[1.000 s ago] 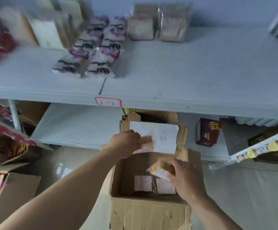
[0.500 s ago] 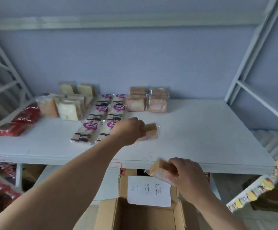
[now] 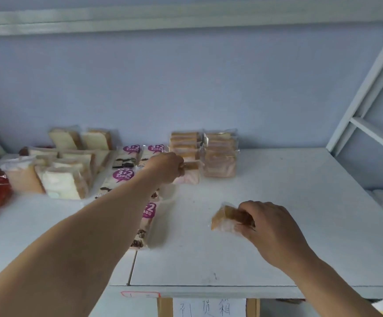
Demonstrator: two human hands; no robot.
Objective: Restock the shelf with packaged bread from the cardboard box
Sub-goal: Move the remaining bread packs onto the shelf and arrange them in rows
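Left hand (image 3: 166, 167) grips clear-wrapped, brown-crusted bread (image 3: 189, 173) on shelf (image 3: 277, 225).

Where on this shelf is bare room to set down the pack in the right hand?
The shelf is bare right of the two bread stacks, out to the white frame upright, and along the front edge under the right hand. The left half is crowded: purple-label packs, sliced loaves and the left hand placing its pack.

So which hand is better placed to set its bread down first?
Probably the left hand: its bread pack is already at the stack by the wall. The right hand holds its pack over open shelf.
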